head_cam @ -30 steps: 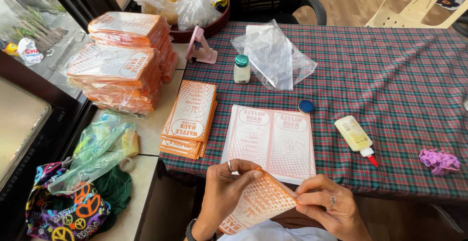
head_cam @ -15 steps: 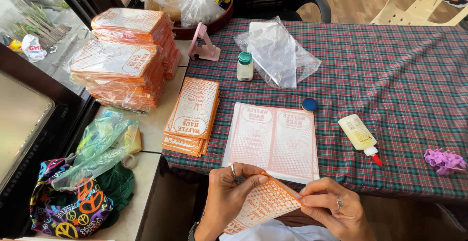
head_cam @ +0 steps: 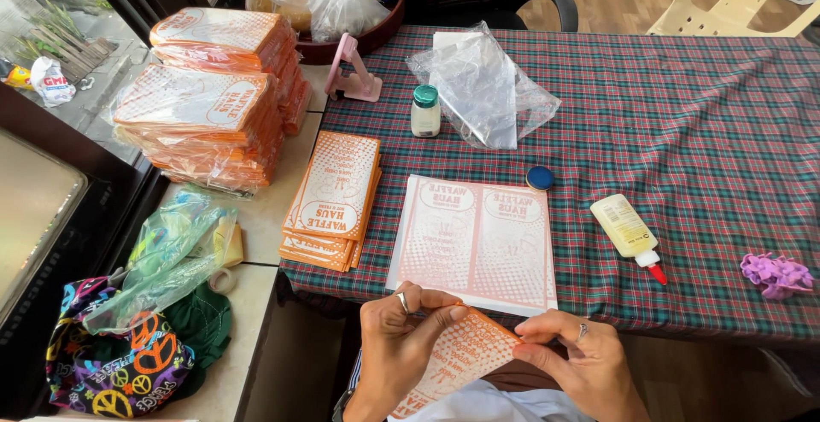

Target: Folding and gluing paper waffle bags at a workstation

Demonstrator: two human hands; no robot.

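We see both hands low at the near edge of the bench [head_cam: 700, 114], which is covered in a red and green plaid cloth. Between them is a small orange-and-white printed paper bag [head_cam: 461, 355], tilted and held in the air just below the bench edge, over the lap. The left hand [head_cam: 401, 345] has its grip closed on the bag's left part, fingers curled over the top edge and a ring showing on one finger. The right hand [head_cam: 581, 362] pinches the bag's right corner between thumb and fingertips (a ring shows here too). So the bag lies directly between the two grips, touched by both.

Just beyond the hands, flat on the cloth, lies a larger unfolded printed sheet [head_cam: 474, 238] in the same orange pattern. To its left a short stack of finished bags [head_cam: 335, 198] sits at the cloth's edge. Farther left stand two tall bundles wrapped in clear plastic [head_cam: 205, 106]. A blue cap [head_cam: 539, 178] rests at the sheet's far right corner, and a glue bottle [head_cam: 628, 232] with a red tip lies on its side to the right. A small white jar with a green lid [head_cam: 425, 111] stands next to a crumpled clear plastic bag [head_cam: 483, 84]. A purple hair clip [head_cam: 776, 273] lies near the right edge.
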